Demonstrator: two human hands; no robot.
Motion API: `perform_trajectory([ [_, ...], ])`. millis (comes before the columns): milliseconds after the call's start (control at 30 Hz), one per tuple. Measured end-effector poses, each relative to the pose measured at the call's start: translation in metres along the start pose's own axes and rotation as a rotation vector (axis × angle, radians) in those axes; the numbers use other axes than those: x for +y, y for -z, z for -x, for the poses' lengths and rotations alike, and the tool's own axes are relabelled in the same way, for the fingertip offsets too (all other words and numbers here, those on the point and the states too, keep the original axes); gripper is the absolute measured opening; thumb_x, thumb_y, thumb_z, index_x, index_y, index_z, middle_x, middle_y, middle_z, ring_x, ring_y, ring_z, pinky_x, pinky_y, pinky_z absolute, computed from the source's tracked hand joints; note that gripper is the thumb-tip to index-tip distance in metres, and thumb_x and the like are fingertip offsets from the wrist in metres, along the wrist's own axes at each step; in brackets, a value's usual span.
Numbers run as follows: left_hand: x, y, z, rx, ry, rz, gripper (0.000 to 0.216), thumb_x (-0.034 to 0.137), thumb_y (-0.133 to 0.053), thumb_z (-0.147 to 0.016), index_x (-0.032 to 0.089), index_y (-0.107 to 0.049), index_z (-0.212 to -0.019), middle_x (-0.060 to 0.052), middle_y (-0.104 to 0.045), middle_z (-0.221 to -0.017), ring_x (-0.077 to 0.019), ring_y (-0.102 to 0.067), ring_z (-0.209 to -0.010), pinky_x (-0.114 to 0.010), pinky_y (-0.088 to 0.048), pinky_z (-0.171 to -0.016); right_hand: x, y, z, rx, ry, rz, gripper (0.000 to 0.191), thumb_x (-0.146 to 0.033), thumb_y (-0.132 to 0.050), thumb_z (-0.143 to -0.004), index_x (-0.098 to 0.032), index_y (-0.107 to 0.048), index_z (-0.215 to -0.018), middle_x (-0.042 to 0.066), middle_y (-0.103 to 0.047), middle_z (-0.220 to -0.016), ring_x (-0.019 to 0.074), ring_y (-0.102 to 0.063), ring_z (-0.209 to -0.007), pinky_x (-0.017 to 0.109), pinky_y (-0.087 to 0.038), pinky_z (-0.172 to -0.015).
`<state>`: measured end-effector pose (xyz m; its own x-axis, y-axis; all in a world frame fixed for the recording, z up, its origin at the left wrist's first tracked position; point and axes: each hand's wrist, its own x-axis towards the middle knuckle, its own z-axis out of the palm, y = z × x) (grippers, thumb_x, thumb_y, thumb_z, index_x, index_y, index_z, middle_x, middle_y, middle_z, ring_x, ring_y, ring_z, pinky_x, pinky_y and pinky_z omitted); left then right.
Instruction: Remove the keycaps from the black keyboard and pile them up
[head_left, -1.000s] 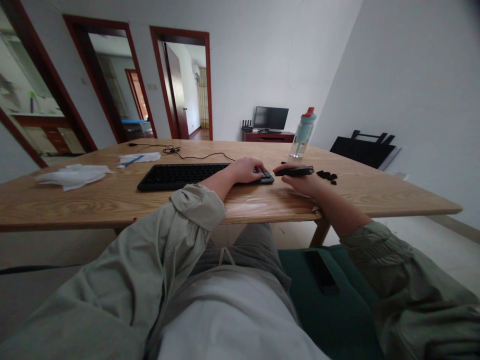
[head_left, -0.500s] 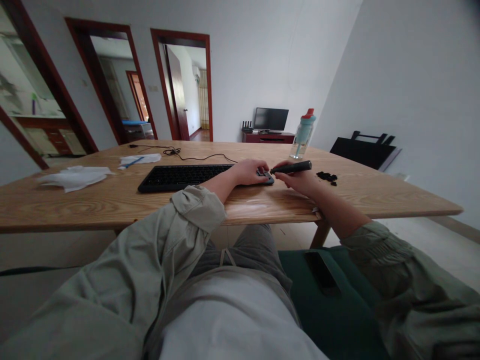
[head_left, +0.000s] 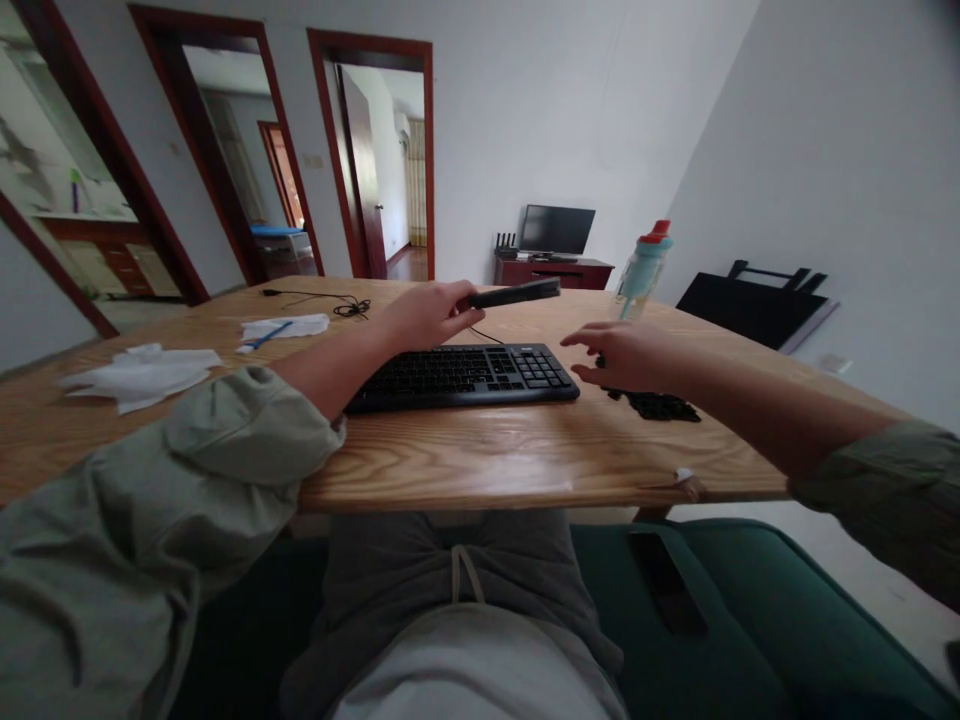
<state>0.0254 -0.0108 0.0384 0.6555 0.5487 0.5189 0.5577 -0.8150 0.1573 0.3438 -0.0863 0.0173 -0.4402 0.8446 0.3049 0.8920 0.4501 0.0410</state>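
My left hand point(head_left: 424, 314) is raised above the back edge of the black keyboard point(head_left: 465, 377) and is closed on a slim black pen-shaped tool point(head_left: 516, 294) that points right. My right hand point(head_left: 622, 357) hovers just right of the keyboard with its fingers spread and nothing in it. Under and beside that hand lies a small heap of loose black keycaps point(head_left: 660, 405) on the wooden table point(head_left: 465, 455).
A teal water bottle point(head_left: 643, 268) with a red cap stands behind the right hand. White tissues point(head_left: 142, 370) and a paper with a blue pen point(head_left: 279, 328) lie at the left. A black cable point(head_left: 330, 300) runs along the far side. A phone point(head_left: 666, 580) rests on the green seat.
The black tool has passed from my right hand to my left hand, which lifted off the keyboard. My right hand opened and moved over the keycaps. The view shifted closer to the table.
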Motion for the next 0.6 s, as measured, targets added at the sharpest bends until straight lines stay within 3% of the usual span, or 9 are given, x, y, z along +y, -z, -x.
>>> perform_trajectory([
  [133,-0.056,0.019,0.03,-0.036,0.192,0.221,0.032,0.046,-0.051,-0.09,0.017,-0.065,-0.097,-0.006,-0.07,-0.082,-0.0176,-0.065,-0.076,-0.03,-0.05,-0.073,0.008,-0.008,-0.007,-0.164,0.201,0.133,0.051,-0.035,-0.069,-0.081,-0.019,-0.068,-0.13,0.014,-0.067,-0.131,0.0309,-0.069,-0.107,0.04,-0.055,-0.088],
  [233,-0.097,0.024,0.044,-0.057,0.314,0.307,0.035,0.05,-0.053,-0.088,0.017,-0.063,-0.092,-0.006,-0.07,-0.079,-0.0189,-0.065,-0.075,-0.032,-0.05,-0.073,0.004,-0.012,-0.017,-0.266,0.28,0.146,0.054,-0.03,-0.066,-0.083,-0.016,-0.065,-0.135,0.016,-0.065,-0.135,0.03,-0.069,-0.111,0.04,-0.055,-0.092],
  [333,-0.126,0.021,0.05,-0.043,0.391,0.28,0.037,0.052,-0.052,-0.089,0.017,-0.063,-0.092,-0.006,-0.07,-0.082,-0.0188,-0.062,-0.074,-0.031,-0.047,-0.071,0.0,-0.016,-0.027,-0.346,0.303,0.163,0.069,-0.022,-0.067,-0.077,-0.015,-0.056,-0.145,0.019,-0.058,-0.143,0.0328,-0.068,-0.112,0.043,-0.056,-0.093],
  [500,-0.144,0.004,0.047,-0.135,0.436,0.192,0.038,0.051,-0.051,-0.09,0.017,-0.066,-0.096,-0.006,-0.069,-0.083,-0.0192,-0.06,-0.073,-0.031,-0.041,-0.066,0.008,-0.023,-0.05,-0.469,0.279,0.083,0.111,-0.024,-0.077,-0.061,-0.024,-0.029,-0.161,0.021,-0.029,-0.163,0.042,-0.056,-0.13,0.05,-0.052,-0.099],
  [600,-0.146,-0.001,0.042,-0.194,0.464,0.22,0.04,0.052,-0.049,-0.091,0.016,-0.066,-0.094,-0.006,-0.069,-0.083,-0.0203,-0.061,-0.074,-0.031,-0.041,-0.067,0.013,-0.024,-0.064,-0.548,0.262,0.017,0.124,-0.028,-0.082,-0.054,-0.026,-0.022,-0.163,0.021,-0.028,-0.163,0.0463,-0.048,-0.136,0.056,-0.047,-0.105],
])
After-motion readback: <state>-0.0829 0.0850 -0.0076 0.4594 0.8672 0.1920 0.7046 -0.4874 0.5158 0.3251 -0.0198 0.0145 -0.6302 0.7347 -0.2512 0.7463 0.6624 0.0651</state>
